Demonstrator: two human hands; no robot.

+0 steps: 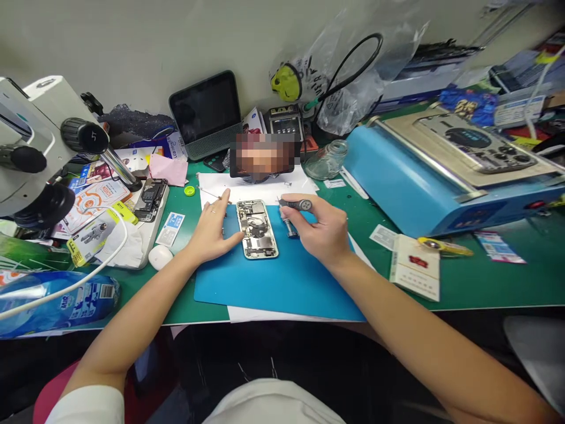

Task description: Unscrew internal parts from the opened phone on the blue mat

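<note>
An opened smartphone [257,231], its circuit boards and inner parts exposed, lies on a blue mat [273,288]. My left hand [214,231] rests at the phone's left side, fingers spread and thumb tip at its edge. A thin metal tool [209,193] lies by those fingertips; its kind is unclear. On the other side, my right hand [324,229] is closed around a grey screwdriver [301,204] with a round cap, held nearly level just right of the phone. Under that hand a second, dark metallic screwdriver-like tool [290,228] lies on the mat.
A microscope [39,147] stands at left, near a blue bottle pack [66,300] and another opened phone [151,200]. Behind the mat are a blurred-out screen [265,158], a smart display [206,115] and a glass jar [327,159]. A blue machine [397,182] and cigarette pack [415,268] sit right.
</note>
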